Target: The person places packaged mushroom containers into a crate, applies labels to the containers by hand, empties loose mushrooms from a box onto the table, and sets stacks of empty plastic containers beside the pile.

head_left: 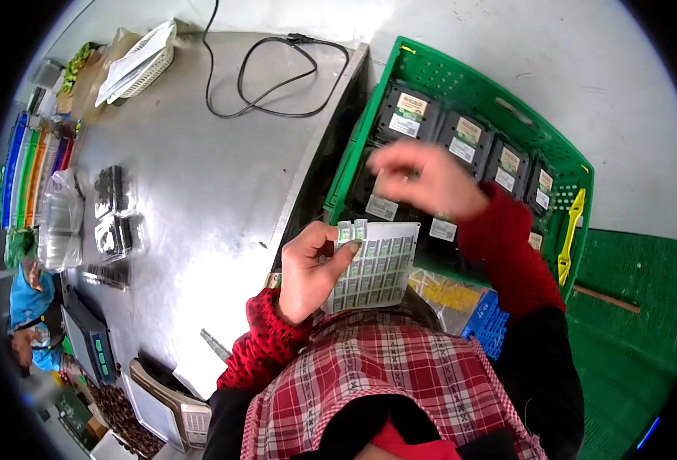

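My left hand [311,268] grips the top left corner of a white sheet of small printed labels [374,264], thumb on the front. Two labels stick up at that corner, near the fingertips. My right hand [430,180] hovers above the green crate [499,100], just beyond the sheet. Motion blurs its curled fingers, so whether anything is between them cannot be made out. In the crate lie several black packs with printed labels, such as one black pack [407,115] at the far left. My right hand and forearm cover part of the nearer packs.
A metal table [162,153] to the left carries a black cable [277,96], a white basket of papers [150,69], black trays [112,192] and a scale [166,406]. A yellow strap [570,238] hangs on the crate's right side. Another person [32,307] is at the far left.
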`<action>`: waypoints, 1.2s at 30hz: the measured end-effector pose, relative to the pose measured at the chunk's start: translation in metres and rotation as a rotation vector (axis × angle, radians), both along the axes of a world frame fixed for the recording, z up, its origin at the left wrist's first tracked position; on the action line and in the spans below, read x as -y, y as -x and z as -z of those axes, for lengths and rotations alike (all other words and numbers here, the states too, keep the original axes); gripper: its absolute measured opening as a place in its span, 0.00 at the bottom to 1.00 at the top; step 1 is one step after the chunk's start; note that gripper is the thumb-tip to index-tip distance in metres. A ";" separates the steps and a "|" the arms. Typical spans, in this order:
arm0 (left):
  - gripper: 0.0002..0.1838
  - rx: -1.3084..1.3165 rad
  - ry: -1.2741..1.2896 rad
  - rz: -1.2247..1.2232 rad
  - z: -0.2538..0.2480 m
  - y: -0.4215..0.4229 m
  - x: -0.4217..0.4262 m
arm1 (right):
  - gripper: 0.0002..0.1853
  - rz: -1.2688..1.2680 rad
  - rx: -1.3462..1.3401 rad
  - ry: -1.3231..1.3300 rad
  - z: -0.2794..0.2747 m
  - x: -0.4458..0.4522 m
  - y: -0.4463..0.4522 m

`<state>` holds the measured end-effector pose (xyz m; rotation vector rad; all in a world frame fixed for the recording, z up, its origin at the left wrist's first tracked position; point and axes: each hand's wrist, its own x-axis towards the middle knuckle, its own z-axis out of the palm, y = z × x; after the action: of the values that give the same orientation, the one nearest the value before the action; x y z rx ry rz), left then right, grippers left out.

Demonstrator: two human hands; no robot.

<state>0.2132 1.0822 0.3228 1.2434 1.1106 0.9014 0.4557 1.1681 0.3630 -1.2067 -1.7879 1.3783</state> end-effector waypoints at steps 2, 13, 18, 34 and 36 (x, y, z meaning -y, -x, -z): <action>0.06 -0.133 -0.168 0.109 -0.009 -0.002 0.000 | 0.14 -0.069 0.074 -0.369 -0.003 0.041 0.024; 0.06 -0.116 0.085 0.204 0.004 0.014 0.026 | 0.07 0.573 -0.022 0.095 0.034 0.075 0.011; 0.05 0.040 0.144 0.089 0.006 0.026 0.036 | 0.13 0.649 0.322 0.139 0.126 0.032 0.006; 0.06 0.227 0.232 0.063 -0.012 0.005 0.031 | 0.16 0.700 0.887 0.098 0.096 0.085 -0.101; 0.10 0.219 0.187 0.067 -0.008 -0.002 0.026 | 0.20 0.668 0.635 0.044 0.055 0.100 -0.083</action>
<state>0.2154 1.0558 0.3308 0.9978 0.9502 0.8412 0.5383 1.0685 0.3076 -2.1824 -1.4767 0.6828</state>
